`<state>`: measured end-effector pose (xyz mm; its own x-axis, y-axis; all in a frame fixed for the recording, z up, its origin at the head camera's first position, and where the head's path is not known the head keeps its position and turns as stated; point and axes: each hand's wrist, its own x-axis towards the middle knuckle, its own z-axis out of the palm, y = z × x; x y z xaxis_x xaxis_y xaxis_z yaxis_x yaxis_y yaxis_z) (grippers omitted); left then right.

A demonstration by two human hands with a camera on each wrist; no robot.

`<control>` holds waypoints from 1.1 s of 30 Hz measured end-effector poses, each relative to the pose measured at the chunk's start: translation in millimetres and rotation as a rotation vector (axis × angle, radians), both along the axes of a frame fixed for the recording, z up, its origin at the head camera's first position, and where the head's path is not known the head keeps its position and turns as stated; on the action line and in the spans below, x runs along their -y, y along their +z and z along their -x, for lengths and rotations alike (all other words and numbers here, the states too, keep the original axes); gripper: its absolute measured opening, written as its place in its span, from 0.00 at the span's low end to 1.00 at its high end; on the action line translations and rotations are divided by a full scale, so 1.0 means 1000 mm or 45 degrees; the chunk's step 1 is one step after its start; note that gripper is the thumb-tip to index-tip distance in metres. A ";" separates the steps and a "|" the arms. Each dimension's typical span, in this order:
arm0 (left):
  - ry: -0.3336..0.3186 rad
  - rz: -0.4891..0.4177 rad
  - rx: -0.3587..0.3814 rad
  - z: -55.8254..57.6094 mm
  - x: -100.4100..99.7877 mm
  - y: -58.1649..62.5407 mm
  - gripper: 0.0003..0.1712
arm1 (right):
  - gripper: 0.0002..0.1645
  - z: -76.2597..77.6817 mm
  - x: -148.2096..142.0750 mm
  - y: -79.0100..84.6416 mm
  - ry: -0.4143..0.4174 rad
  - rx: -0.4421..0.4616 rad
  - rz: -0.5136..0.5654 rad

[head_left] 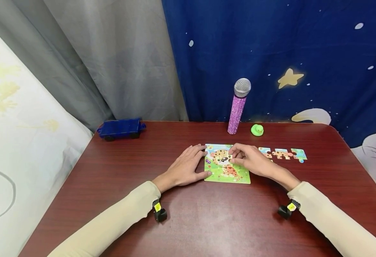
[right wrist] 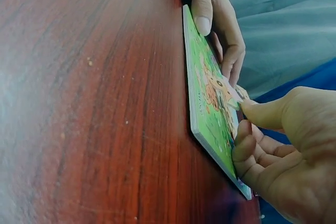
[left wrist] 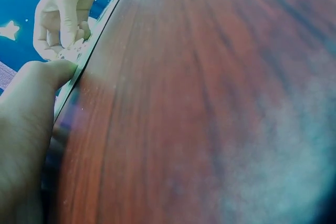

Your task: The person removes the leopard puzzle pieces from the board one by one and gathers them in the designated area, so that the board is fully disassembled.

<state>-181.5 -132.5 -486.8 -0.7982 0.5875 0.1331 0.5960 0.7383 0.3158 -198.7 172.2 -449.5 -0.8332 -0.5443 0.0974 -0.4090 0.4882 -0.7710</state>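
A green jigsaw puzzle board (head_left: 213, 176) with a spotted leopard cub picture lies flat on the table. My left hand (head_left: 185, 167) rests along its left edge, the fingers stretched out and the thumb on the near left corner. Over the upper right part of the board, my right hand (head_left: 255, 160) pinches a puzzle piece (right wrist: 236, 98) between thumb and fingers. That piece is tilted against the picture in the right wrist view, and my fingers hide part of it. Several loose puzzle pieces (head_left: 282, 154) lie to the right of the board, one partly behind my right hand.
A pink glitter microphone (head_left: 237, 112) stands upright at the table's back, beside a green toy duck (head_left: 257, 130). At the back left corner sits a blue toy wagon (head_left: 120, 128). Grey and blue curtains (head_left: 204, 71) hang behind the table's far edge.
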 end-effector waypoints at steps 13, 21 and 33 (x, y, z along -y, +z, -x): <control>-0.009 -0.019 0.017 -0.002 0.001 0.001 0.46 | 0.07 -0.011 0.000 0.003 -0.166 0.021 0.126; -0.024 -0.011 -0.013 -0.002 0.002 -0.001 0.46 | 0.07 -0.013 -0.014 0.004 -0.214 -0.015 0.130; -0.024 -0.027 -0.027 -0.001 0.002 -0.004 0.44 | 0.09 -0.020 -0.045 0.006 -0.278 -0.057 0.140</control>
